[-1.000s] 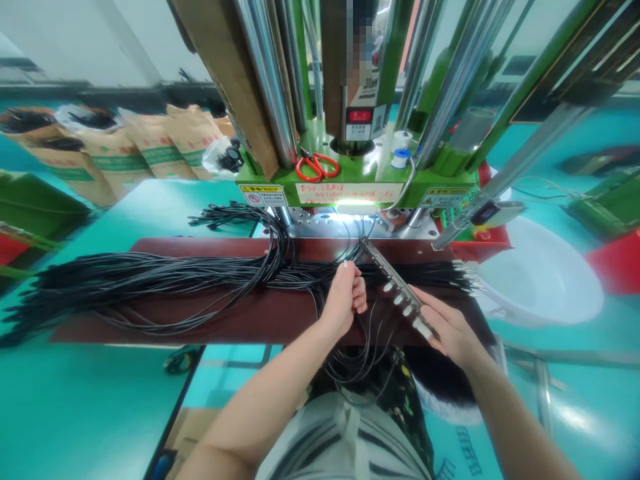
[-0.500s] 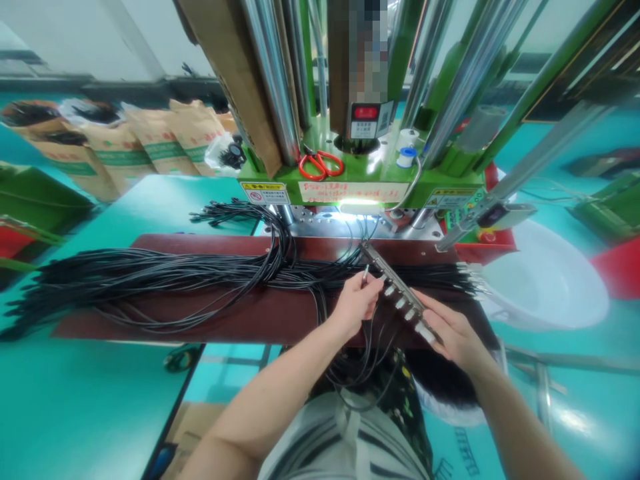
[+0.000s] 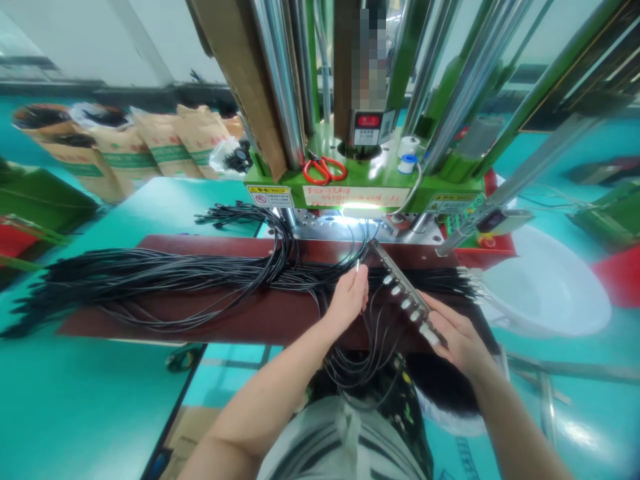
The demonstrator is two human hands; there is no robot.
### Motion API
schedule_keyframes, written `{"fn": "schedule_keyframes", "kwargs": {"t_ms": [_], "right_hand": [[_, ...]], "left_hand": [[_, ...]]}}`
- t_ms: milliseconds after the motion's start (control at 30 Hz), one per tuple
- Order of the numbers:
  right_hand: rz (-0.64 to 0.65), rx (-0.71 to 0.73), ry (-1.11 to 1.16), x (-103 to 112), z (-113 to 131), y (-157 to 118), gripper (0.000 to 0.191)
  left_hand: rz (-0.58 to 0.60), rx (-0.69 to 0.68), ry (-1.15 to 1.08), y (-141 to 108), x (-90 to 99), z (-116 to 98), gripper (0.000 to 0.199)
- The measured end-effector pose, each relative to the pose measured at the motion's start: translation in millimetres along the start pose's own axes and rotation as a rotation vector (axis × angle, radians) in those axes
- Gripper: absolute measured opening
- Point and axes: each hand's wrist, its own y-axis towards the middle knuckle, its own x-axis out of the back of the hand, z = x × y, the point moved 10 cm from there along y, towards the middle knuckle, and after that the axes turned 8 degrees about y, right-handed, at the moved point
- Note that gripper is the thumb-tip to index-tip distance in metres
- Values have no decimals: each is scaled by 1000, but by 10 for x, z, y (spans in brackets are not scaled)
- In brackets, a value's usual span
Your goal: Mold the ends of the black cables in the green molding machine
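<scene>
My right hand [image 3: 457, 333] grips the lower end of a long metal bar [image 3: 403, 283], which slants up and left toward the machine. Several small white connectors [image 3: 396, 291] line its left side. My left hand [image 3: 350, 293] is pinched around a thin cable end with a bright metal tip [image 3: 358, 264], just left of the bar and apart from it. Black cables [image 3: 367, 333] hang below my left hand toward the lap. A thick bundle of black cables [image 3: 165, 273] lies across the dark red board [image 3: 240, 320].
A green press [image 3: 295, 180] stands behind the board, with red-handled scissors [image 3: 325, 172] and a blue-and-white spool [image 3: 407, 162] on it. A white basin [image 3: 550, 287] stands at the right. Paper sacks [image 3: 160, 143] are at the back left.
My left hand has moved left, away from the bar, with the cable end. One more connector shows in the bar's row. The view has shifted slightly.
</scene>
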Motion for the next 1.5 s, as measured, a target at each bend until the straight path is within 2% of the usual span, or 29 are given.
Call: {"fn": "schedule_keyframes", "kwargs": {"t_ms": [100,233,300,467,533,667,733,800,900,1000,1067,1133,1200,1333,1500], "right_hand": [[47,17,-22,-13,29,14,47],[126,44,-68,-60,53,14,50],[147,49,-79,-76,50,6,53],[176,37,-101,-84,13,6,52],[184,68,-148,-78,38,21,48],[227,286,-319,-141,249,9,41],[250,350,-390,-193,303,-11,43],[239,312,-375,-200,268,-6,46],[169,163,-242,-121,138,1,50],[86,49,-196,54,67,-32,51],[37,-10,-237,232,73,-39,51],[48,-42,-299,373,135,1,53],[125,-44,-364,418,251,100,55],[298,-19,-532,275,567,436,53],[427,28,-704,-119,880,967,50]], "left_hand": [[190,94,-127,-25,-157,60,49],[445,145,-300,-109,-385,-23,51],[497,178,-337,-123,-427,-30,52],[533,239,-353,-107,-443,46,52],[537,233,-363,-102,-436,57,51],[471,215,-318,-71,-362,76,51],[444,221,-281,-57,-338,89,53],[443,231,-254,-45,-344,101,54],[452,253,-185,-30,-356,131,54],[402,258,-55,-38,-279,148,51],[367,212,41,-76,-207,92,45],[375,139,126,-147,-174,-6,37],[399,68,182,-226,-163,-112,31],[350,-56,236,-287,-43,-319,20],[248,-118,286,-230,225,-448,19]]}}
